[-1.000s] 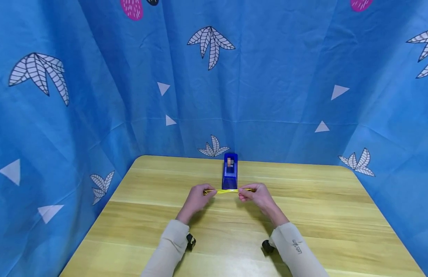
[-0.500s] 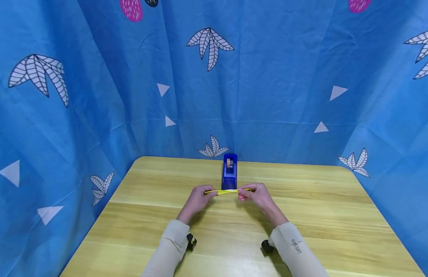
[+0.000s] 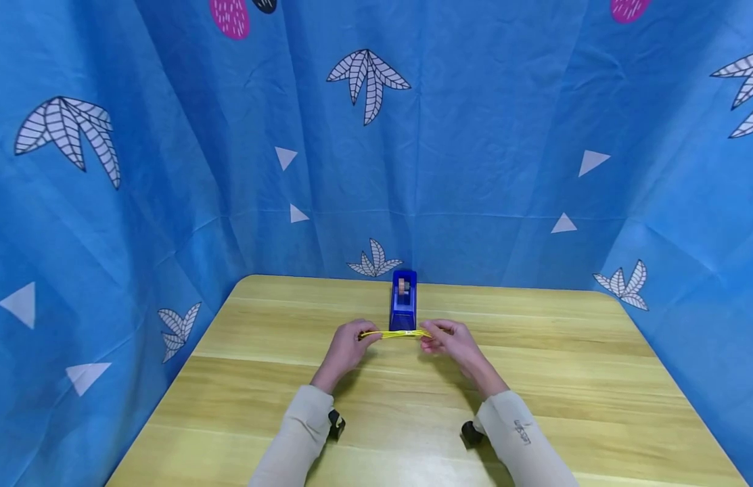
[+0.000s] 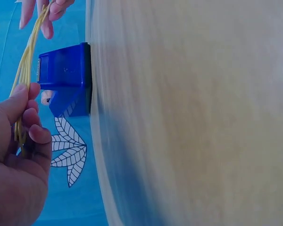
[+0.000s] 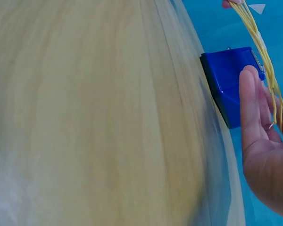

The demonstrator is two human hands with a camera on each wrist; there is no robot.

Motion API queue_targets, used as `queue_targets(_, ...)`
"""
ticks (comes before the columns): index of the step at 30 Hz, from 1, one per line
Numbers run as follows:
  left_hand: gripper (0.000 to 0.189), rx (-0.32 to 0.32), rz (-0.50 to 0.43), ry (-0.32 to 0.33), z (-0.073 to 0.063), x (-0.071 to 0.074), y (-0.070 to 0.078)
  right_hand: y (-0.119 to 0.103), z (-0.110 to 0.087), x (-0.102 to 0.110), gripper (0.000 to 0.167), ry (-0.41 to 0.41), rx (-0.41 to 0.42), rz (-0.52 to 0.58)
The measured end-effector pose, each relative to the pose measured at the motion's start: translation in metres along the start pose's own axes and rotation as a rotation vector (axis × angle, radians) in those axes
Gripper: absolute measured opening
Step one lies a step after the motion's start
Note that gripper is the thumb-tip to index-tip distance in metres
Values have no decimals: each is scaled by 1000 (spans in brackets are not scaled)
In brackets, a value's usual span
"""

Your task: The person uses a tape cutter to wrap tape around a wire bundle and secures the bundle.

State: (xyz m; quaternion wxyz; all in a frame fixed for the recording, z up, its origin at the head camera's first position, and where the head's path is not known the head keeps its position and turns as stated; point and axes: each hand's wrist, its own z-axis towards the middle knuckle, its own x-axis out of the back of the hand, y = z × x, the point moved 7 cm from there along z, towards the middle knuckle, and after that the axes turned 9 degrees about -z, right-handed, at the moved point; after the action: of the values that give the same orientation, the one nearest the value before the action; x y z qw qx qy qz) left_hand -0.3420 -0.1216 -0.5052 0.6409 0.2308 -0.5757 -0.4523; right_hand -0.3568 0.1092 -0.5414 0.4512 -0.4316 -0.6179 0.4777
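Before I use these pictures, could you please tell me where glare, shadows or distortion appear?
Head view: pale glare on the table at bottom centre, soft shadows near the left hand and right hand. Left wrist view: table edge bowed, grain soft, a bluish streak, shadow or reflection. Right wrist view: edge bowed, whitish glare at lower left.

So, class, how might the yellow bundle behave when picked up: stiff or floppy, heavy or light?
Probably fairly stiff, yet bendable: the yellow bundle reaches beyond the left hand with little sag. Likely light, since it looks slim. Its loose ends might splay, as they already spread apart.
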Motion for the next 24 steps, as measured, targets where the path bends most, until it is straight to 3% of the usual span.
queue_targets(7,14,-58,60,24,2,0,4,4,2,-2,42,-26,-67,-20)
queue_targets(13,12,-75,102,41,2,0,7,5,3,-4,32,-29,-44,41)
queue_targets(17,14,-34,69,13,0,-1,3,4,5,-2,31,-8,-11,56)
queue_targets(24,34,71,-54,-39,-4,-3,-6,0,6,4,25,57,39,-15)
